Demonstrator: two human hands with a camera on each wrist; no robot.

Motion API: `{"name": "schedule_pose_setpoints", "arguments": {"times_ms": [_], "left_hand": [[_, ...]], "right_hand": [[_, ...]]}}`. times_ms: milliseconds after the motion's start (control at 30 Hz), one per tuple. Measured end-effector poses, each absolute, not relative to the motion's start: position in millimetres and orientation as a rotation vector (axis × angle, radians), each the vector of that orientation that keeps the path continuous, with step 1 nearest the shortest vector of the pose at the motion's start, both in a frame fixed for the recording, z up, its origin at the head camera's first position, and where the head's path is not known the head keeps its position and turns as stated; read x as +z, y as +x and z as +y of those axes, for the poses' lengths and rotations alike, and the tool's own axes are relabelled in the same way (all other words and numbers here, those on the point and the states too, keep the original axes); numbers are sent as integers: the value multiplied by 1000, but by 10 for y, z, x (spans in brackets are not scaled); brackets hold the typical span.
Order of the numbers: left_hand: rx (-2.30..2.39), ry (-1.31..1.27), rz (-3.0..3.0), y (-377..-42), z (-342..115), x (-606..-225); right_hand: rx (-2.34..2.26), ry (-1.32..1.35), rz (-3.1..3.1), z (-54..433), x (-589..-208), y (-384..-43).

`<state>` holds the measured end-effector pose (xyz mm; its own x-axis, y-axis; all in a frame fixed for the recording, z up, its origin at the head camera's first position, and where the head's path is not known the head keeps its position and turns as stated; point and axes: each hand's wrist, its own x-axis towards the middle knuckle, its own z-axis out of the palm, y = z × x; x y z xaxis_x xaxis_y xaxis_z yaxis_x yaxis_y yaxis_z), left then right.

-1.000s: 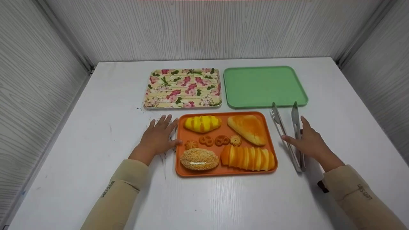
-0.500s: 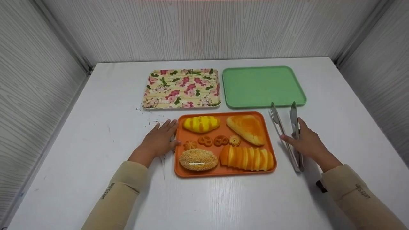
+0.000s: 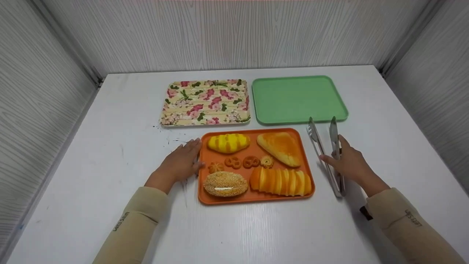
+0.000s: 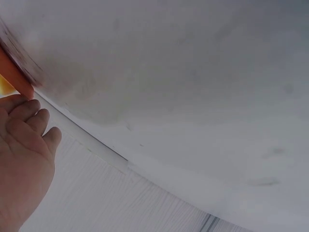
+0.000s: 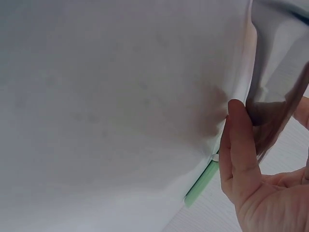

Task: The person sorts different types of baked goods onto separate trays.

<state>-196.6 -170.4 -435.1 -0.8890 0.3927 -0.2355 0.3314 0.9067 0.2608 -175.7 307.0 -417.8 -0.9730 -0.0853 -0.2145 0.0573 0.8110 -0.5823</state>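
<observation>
An orange tray (image 3: 256, 200) bears a yellow striped bread (image 3: 229, 143), a triangular bread (image 3: 280, 146), a sesame-crusted bread (image 3: 225, 184), a sliced loaf (image 3: 280, 182) and several small cookies and pretzels (image 3: 233, 162). My left hand (image 3: 179, 163) rests against the tray's left edge, its fingers close together and the thumb at the rim. To the tray's right lie metal tongs (image 3: 325, 161), their arms spread apart. My right hand (image 3: 350, 165) holds them, thumb at the left arm and fingers along the right arm; in the right wrist view fingertips (image 5: 236, 116) touch the metal.
Behind the orange tray lie a floral tray (image 3: 207, 102) at the left and a green tray (image 3: 298, 99) at the right. The tongs' tips reach near the green tray's front edge. Panel walls (image 3: 234, 35) enclose the white table (image 3: 234, 234) at the back and sides.
My left fingers have drawn together and moved in against the tray's edge. The right fingers have closed nearer around the tongs. The whole head view has shifted slightly.
</observation>
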Motion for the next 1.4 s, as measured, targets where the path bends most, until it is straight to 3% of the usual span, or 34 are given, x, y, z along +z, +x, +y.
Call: {"name": "schedule_pose_setpoints", "arguments": {"times_ms": [1000, 1400], "left_hand": [[335, 553, 2799, -1963, -1730, -4373], [324, 522, 2788, -1974, -1699, -4375]], "right_hand": [[-1280, -190, 2843, 3043, -4091, -1832], [-1163, -261, 2915, 3059, -4087, -1889]]}}
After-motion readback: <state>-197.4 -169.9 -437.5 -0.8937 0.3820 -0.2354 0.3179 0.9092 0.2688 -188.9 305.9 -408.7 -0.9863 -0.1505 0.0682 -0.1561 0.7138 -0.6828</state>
